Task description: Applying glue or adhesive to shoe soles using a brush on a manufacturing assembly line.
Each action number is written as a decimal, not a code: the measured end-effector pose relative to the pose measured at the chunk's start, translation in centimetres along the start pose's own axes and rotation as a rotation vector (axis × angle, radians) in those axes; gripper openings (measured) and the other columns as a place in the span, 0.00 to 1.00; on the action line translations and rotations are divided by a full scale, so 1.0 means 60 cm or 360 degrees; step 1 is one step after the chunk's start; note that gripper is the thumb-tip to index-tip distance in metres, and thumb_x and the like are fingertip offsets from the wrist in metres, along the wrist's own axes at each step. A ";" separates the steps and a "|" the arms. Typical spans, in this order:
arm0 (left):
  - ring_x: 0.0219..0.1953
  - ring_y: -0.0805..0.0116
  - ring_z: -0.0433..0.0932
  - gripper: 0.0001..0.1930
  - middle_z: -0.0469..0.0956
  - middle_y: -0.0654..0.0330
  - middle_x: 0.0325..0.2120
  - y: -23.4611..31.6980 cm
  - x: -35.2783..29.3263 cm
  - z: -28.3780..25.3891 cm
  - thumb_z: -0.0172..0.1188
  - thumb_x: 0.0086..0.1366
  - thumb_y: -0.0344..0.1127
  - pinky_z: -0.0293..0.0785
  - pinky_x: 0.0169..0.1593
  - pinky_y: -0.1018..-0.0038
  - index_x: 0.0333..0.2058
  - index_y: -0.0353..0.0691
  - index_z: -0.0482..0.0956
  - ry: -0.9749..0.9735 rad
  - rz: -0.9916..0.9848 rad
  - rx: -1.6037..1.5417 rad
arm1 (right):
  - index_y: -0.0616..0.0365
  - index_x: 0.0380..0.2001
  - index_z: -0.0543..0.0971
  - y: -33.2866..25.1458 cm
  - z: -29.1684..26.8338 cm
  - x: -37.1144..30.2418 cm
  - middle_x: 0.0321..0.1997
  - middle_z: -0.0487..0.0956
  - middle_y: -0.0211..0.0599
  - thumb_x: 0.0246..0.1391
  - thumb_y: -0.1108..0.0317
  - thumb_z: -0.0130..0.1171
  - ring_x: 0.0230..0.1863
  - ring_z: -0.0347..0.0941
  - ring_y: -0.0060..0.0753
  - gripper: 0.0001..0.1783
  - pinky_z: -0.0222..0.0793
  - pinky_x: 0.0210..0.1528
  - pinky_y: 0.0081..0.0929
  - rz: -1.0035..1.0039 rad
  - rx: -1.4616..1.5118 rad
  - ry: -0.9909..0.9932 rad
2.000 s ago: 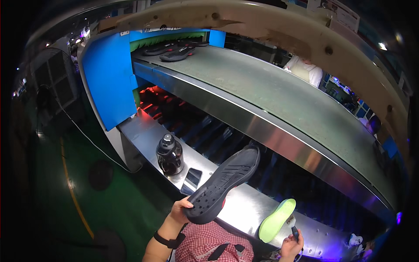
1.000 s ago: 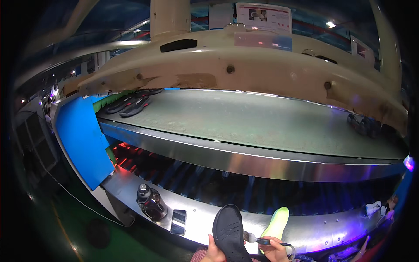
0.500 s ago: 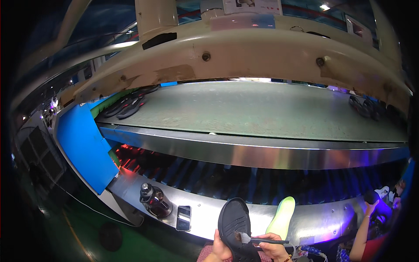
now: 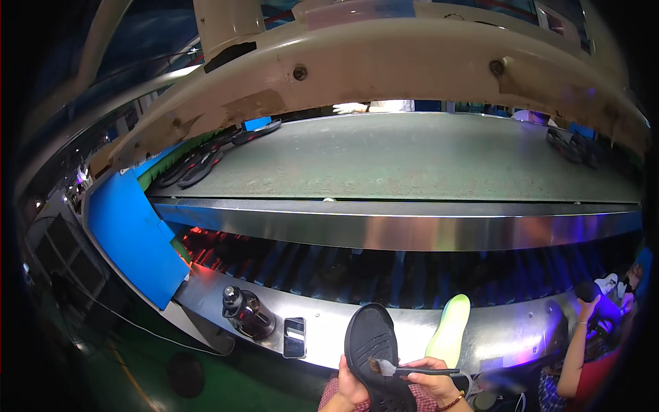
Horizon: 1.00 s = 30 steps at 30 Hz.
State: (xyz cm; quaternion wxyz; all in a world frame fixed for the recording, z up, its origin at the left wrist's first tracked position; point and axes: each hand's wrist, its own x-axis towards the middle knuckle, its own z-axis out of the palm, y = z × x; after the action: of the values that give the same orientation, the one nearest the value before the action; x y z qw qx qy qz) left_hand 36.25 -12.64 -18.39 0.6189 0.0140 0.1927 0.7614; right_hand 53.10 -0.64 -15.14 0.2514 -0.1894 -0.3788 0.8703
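Note:
My left hand [image 4: 351,386] grips the edge of a black shoe sole [image 4: 371,333], its grooved face turned up toward me. In my right hand [image 4: 435,386] is a brush [image 4: 431,371] with a black handle and pale ferrule. Its brown bristles rest on the middle of the sole. A bright yellow-green sole [image 4: 449,331] lies on the metal ledge, just beyond my right hand. The lower end of the black sole runs past my hands toward the bottom edge.
On the metal ledge [image 4: 329,336] stand a dark bottle [image 4: 248,314] and a phone [image 4: 295,337]. Above is a green conveyor belt [image 4: 384,158] with black soles [image 4: 200,169] at its left. A co-worker's arm [image 4: 575,350] works at the right.
My view has tilted slightly. The brush has moved a little along the sole, still touching it. More of a black sole shows at the belt's far left.

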 end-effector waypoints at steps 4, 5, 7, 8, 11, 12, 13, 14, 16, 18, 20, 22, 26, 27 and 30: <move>0.62 0.45 0.60 0.49 0.60 0.45 0.62 -0.001 0.004 0.000 0.40 0.58 0.75 0.54 0.65 0.48 0.64 0.36 0.57 -0.0013 -0.0028 -0.0050 | 0.71 0.40 0.77 -0.001 0.002 -0.002 0.45 0.78 0.56 0.48 0.86 0.61 0.44 0.79 0.42 0.13 0.77 0.51 0.37 0.0018 0.0038 0.0049; 0.62 0.45 0.60 0.49 0.60 0.46 0.62 -0.002 0.005 0.001 0.40 0.58 0.75 0.54 0.65 0.48 0.64 0.36 0.57 -0.0017 -0.0026 -0.0053 | 0.71 0.39 0.77 -0.002 0.002 -0.002 0.44 0.79 0.56 0.48 0.86 0.61 0.44 0.79 0.42 0.13 0.77 0.50 0.36 0.0026 0.0025 0.0054; 0.62 0.45 0.60 0.49 0.60 0.45 0.62 -0.003 0.004 0.004 0.40 0.58 0.75 0.54 0.65 0.48 0.64 0.36 0.57 0.0050 0.0010 -0.0010 | 0.72 0.39 0.77 -0.003 0.003 -0.003 0.44 0.79 0.55 0.48 0.86 0.61 0.44 0.79 0.41 0.13 0.78 0.50 0.34 0.0040 -0.0002 0.0063; 0.62 0.45 0.60 0.49 0.60 0.45 0.62 -0.004 0.002 0.006 0.40 0.58 0.75 0.54 0.65 0.48 0.63 0.36 0.57 0.0121 0.0043 0.0038 | 0.72 0.39 0.77 -0.003 0.003 -0.004 0.44 0.79 0.55 0.48 0.85 0.61 0.43 0.79 0.41 0.12 0.78 0.49 0.34 0.0047 -0.0017 0.0067; 0.62 0.45 0.61 0.49 0.61 0.45 0.62 -0.001 -0.002 0.011 0.40 0.58 0.75 0.55 0.65 0.48 0.63 0.36 0.58 0.0013 0.0024 0.0027 | 0.72 0.39 0.77 -0.004 0.005 -0.004 0.43 0.79 0.54 0.48 0.85 0.61 0.43 0.79 0.40 0.13 0.78 0.49 0.32 0.0048 -0.0056 0.0060; 0.62 0.45 0.61 0.49 0.61 0.44 0.62 0.000 -0.003 0.012 0.40 0.58 0.75 0.55 0.65 0.48 0.63 0.36 0.58 -0.0102 0.0021 -0.0040 | 0.72 0.40 0.77 -0.003 0.005 -0.004 0.43 0.79 0.54 0.48 0.85 0.61 0.43 0.79 0.39 0.13 0.78 0.48 0.31 0.0043 -0.0070 0.0055; 0.62 0.45 0.61 0.49 0.61 0.44 0.62 0.001 -0.004 0.014 0.40 0.58 0.75 0.55 0.65 0.48 0.63 0.36 0.58 -0.0053 0.0004 0.0010 | 0.72 0.40 0.77 -0.003 0.006 -0.005 0.43 0.79 0.54 0.48 0.85 0.61 0.43 0.79 0.39 0.13 0.78 0.48 0.31 0.0047 -0.0070 0.0056; 0.62 0.45 0.61 0.49 0.61 0.44 0.62 0.002 -0.003 0.016 0.40 0.58 0.75 0.55 0.65 0.48 0.63 0.36 0.58 -0.0029 0.0010 0.0023 | 0.72 0.40 0.77 -0.003 0.008 -0.004 0.44 0.79 0.54 0.48 0.85 0.61 0.43 0.79 0.39 0.13 0.78 0.49 0.31 0.0050 -0.0070 0.0058; 0.62 0.44 0.61 0.49 0.61 0.44 0.62 0.003 -0.003 0.020 0.40 0.58 0.75 0.55 0.65 0.48 0.63 0.36 0.58 -0.0003 0.0025 0.0021 | 0.72 0.40 0.77 -0.004 0.011 -0.004 0.43 0.79 0.53 0.48 0.84 0.61 0.42 0.80 0.38 0.13 0.78 0.48 0.32 0.0048 -0.0079 0.0061; 0.62 0.44 0.61 0.49 0.60 0.44 0.62 0.003 -0.003 0.027 0.39 0.58 0.75 0.55 0.65 0.48 0.64 0.37 0.57 0.0003 0.0041 -0.0010 | 0.71 0.40 0.77 -0.006 0.017 -0.004 0.42 0.80 0.52 0.49 0.83 0.61 0.41 0.80 0.38 0.12 0.77 0.48 0.32 0.0039 -0.0093 0.0067; 0.62 0.44 0.61 0.49 0.60 0.44 0.62 0.004 -0.007 0.034 0.40 0.58 0.75 0.55 0.64 0.48 0.64 0.37 0.57 0.0018 0.0045 0.0033 | 0.70 0.40 0.77 -0.011 0.023 -0.005 0.41 0.80 0.51 0.49 0.83 0.61 0.41 0.80 0.37 0.12 0.77 0.47 0.31 0.0073 -0.0160 0.0054; 0.62 0.44 0.61 0.49 0.60 0.44 0.62 0.005 -0.014 0.042 0.41 0.57 0.75 0.56 0.64 0.48 0.64 0.37 0.56 0.0085 0.0059 0.0100 | 0.70 0.40 0.78 -0.017 0.029 -0.007 0.40 0.81 0.50 0.49 0.81 0.62 0.40 0.80 0.36 0.12 0.77 0.46 0.29 0.0083 -0.0184 0.0028; 0.61 0.45 0.62 0.49 0.61 0.44 0.61 0.005 -0.022 0.051 0.43 0.57 0.74 0.59 0.63 0.50 0.64 0.38 0.57 0.0130 0.0056 0.0136 | 0.70 0.40 0.77 -0.023 0.036 -0.016 0.40 0.81 0.49 0.50 0.80 0.62 0.27 0.73 0.23 0.12 0.71 0.27 0.19 0.0080 -0.0164 0.0018; 0.61 0.46 0.63 0.49 0.61 0.44 0.61 0.004 -0.023 0.051 0.43 0.57 0.74 0.59 0.63 0.50 0.64 0.38 0.57 0.0100 0.0045 0.0105 | 0.69 0.40 0.78 -0.025 0.035 -0.020 0.41 0.81 0.49 0.49 0.81 0.62 0.31 0.76 0.25 0.13 0.73 0.32 0.19 0.0063 -0.0247 0.0016; 0.59 0.45 0.66 0.51 0.64 0.40 0.58 0.004 -0.020 0.050 0.41 0.56 0.77 0.62 0.62 0.51 0.64 0.36 0.55 -0.0128 -0.0030 0.0016 | 0.67 0.39 0.78 -0.022 0.037 -0.023 0.42 0.81 0.48 0.47 0.82 0.63 0.44 0.79 0.34 0.14 0.74 0.51 0.28 0.0009 -0.0165 -0.0010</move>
State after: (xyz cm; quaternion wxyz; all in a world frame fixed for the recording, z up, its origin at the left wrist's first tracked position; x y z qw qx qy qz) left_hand 37.12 -12.99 -15.26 0.6332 0.0458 0.1715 0.7533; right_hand 53.46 -1.91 -12.52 0.2376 -0.2005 -0.4237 0.8508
